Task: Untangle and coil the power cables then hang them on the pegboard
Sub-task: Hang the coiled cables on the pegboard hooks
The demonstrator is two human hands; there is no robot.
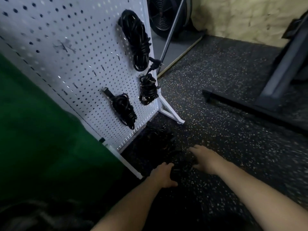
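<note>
A white pegboard (70,52) stands tilted on the speckled floor. Three black coiled cables hang on it: a long one (135,40) at the top, a small bundle (147,89) below it, and another (124,110) lower left. A dark tangle of black cables (160,144) lies on the floor at the board's foot, hard to make out. My left hand (164,175) and my right hand (205,158) reach down on either side of a dark clump of cable (181,169). Both hands have their fingers spread, and the blur hides whether they touch it.
A green surface (41,130) fills the left. A black fan (164,15) and a slanted metal pole (171,32) stand behind the pegboard. A dark metal frame (273,90) crosses the floor on the right. The pegboard's white foot (173,114) sticks out.
</note>
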